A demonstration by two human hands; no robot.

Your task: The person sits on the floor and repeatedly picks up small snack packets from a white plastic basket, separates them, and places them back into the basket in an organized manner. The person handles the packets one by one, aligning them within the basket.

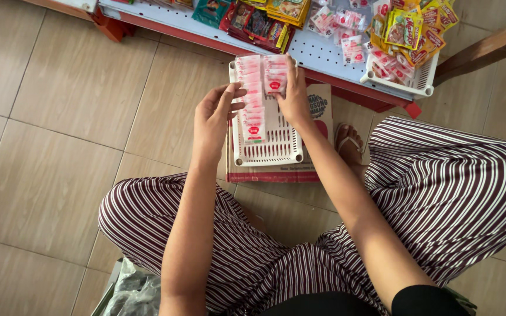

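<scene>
Pink-white sachets (254, 93) fill a white tray (276, 153); colourful packets (408, 29) crowd the shelf (323, 52)

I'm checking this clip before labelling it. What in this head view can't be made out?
- Sachets under the right hand: the palm covers that row's lower end.
- Cardboard box: mostly hidden beneath the white tray.
- Plastic bag: cut off by the bottom edge.
- Shelf packets: cut off by the top edge.
- Left hand: fingertips beside the left sachet row; contact unclear.
</scene>
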